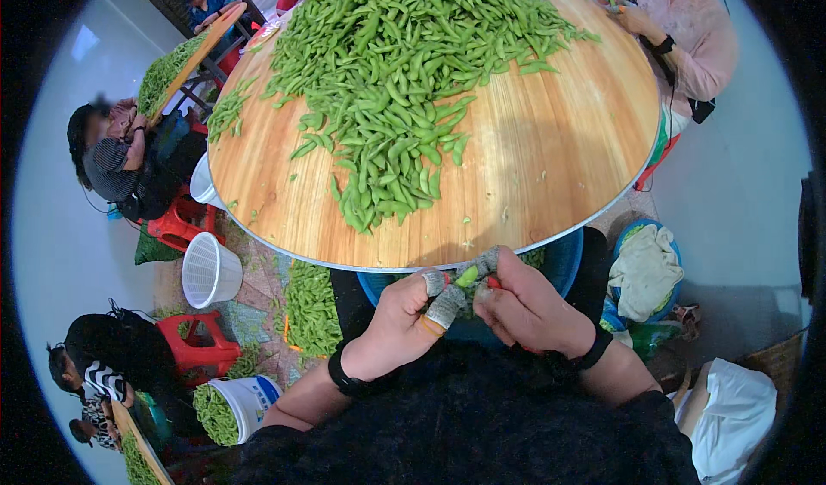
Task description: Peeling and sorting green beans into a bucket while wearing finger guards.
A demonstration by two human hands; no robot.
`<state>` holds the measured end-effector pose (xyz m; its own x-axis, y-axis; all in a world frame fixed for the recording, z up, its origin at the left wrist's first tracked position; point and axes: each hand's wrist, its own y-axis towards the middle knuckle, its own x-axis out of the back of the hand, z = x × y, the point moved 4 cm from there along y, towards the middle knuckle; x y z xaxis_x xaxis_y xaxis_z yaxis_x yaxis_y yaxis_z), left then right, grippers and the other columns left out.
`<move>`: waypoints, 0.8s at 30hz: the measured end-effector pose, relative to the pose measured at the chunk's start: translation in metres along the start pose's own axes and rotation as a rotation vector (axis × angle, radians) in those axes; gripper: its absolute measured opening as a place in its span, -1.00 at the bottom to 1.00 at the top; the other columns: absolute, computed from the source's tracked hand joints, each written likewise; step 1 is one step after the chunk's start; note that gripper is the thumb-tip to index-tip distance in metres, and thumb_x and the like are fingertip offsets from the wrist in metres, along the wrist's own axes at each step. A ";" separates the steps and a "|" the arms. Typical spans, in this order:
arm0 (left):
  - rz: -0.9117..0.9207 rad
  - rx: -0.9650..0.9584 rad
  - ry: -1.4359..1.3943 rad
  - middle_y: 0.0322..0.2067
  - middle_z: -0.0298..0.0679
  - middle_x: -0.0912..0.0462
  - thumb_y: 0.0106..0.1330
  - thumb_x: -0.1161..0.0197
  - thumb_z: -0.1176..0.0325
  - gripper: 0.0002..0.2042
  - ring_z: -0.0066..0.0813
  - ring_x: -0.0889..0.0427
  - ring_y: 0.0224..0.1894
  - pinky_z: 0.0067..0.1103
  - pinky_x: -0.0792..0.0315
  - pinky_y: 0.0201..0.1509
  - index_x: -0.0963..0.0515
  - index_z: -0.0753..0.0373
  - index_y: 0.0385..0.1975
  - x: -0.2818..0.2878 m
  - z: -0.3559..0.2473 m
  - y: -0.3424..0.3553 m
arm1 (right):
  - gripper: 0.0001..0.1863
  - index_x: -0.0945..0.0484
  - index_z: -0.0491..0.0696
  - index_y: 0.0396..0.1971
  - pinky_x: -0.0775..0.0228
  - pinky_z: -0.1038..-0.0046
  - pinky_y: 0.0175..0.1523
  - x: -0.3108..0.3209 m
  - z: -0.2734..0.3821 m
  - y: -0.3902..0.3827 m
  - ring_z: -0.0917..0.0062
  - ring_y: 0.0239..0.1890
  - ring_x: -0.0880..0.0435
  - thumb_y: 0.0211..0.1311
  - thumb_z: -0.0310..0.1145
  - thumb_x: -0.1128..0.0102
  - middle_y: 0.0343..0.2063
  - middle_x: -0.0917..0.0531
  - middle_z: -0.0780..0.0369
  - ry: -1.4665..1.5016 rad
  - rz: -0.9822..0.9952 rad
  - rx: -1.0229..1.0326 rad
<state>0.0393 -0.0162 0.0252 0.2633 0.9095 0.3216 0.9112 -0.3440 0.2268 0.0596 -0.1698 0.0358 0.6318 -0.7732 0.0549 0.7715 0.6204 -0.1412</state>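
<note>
A green soybean pod (467,276) is pinched in my left hand (397,317), just below the near edge of the round wooden table (551,158). Grey finger sleeves cover some of the left fingers, and an orange band circles one of them. Close beside it, my right hand (538,309) is closed, with a grey sleeve on a finger at the pod. Red parts of a small tool show between and under its curled fingers; the rest is hidden. A large heap of green pods (404,64) covers the table's far side and trails toward me.
A blue tub (568,261) stands under the table's edge before me. More pods (311,309) lie on the left, near a white basket (212,270), a red stool (196,347) and a white bucket (249,399). Another person (688,46) sits at the far right.
</note>
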 end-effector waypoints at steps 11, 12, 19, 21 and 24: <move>0.275 0.460 -0.573 -0.54 -0.39 -0.43 0.29 -0.06 0.39 -0.91 -0.52 -0.42 -0.51 -0.61 -0.31 -0.40 -0.44 0.26 -0.40 -0.009 0.017 -0.013 | -0.85 -0.23 -0.09 -0.24 -0.16 0.63 -0.76 -0.009 -0.009 -0.004 0.67 -0.85 -0.31 0.17 -0.54 0.25 -0.68 -0.39 0.32 0.269 0.066 -0.068; 0.306 0.578 -0.892 -0.54 -0.43 -0.42 0.32 -0.04 0.38 -0.89 -0.58 -0.39 -0.51 -0.65 -0.29 -0.40 -0.45 0.24 -0.40 -0.015 0.016 -0.016 | -0.83 -0.24 -0.09 -0.22 -0.17 0.63 -0.76 -0.012 -0.013 -0.006 0.66 -0.85 -0.32 0.18 -0.54 0.25 -0.68 -0.40 0.31 0.381 0.104 -0.097; 0.362 0.364 -0.119 -0.52 -0.30 -0.45 0.23 -0.18 0.32 -0.83 -0.34 -0.47 -0.48 -0.51 -0.37 -0.37 -0.43 0.26 -0.32 -0.017 0.031 -0.017 | -0.85 -0.28 -0.06 -0.20 -0.20 0.63 -0.73 -0.013 -0.055 -0.012 0.63 -0.83 -0.33 0.24 -0.49 0.22 -0.65 -0.40 0.31 0.532 0.001 -0.228; 0.261 0.091 0.441 -0.51 -0.18 -0.49 0.17 -0.23 0.34 -0.80 -0.16 -0.52 -0.45 -0.42 -0.40 -0.36 -0.43 0.29 -0.32 -0.013 0.014 -0.011 | -0.86 -0.29 -0.05 -0.22 -0.21 0.62 -0.72 -0.018 -0.064 -0.012 0.63 -0.82 -0.33 0.25 -0.48 0.22 -0.65 -0.39 0.31 0.530 -0.038 -0.253; 0.224 -0.045 0.512 -0.48 -0.04 -0.48 0.14 -0.22 0.36 -0.79 0.01 -0.51 -0.38 -0.35 -0.41 -0.34 -0.42 0.31 -0.31 -0.018 0.017 -0.012 | -0.88 -0.29 -0.04 -0.24 -0.21 0.62 -0.71 -0.023 -0.070 -0.012 0.64 -0.80 -0.33 0.25 -0.45 0.21 -0.65 -0.37 0.32 0.512 -0.084 -0.239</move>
<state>0.0295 -0.0248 0.0011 0.2508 0.5875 0.7694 0.8332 -0.5356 0.1374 0.0303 -0.1688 -0.0331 0.4061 -0.8208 -0.4018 0.7418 0.5529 -0.3797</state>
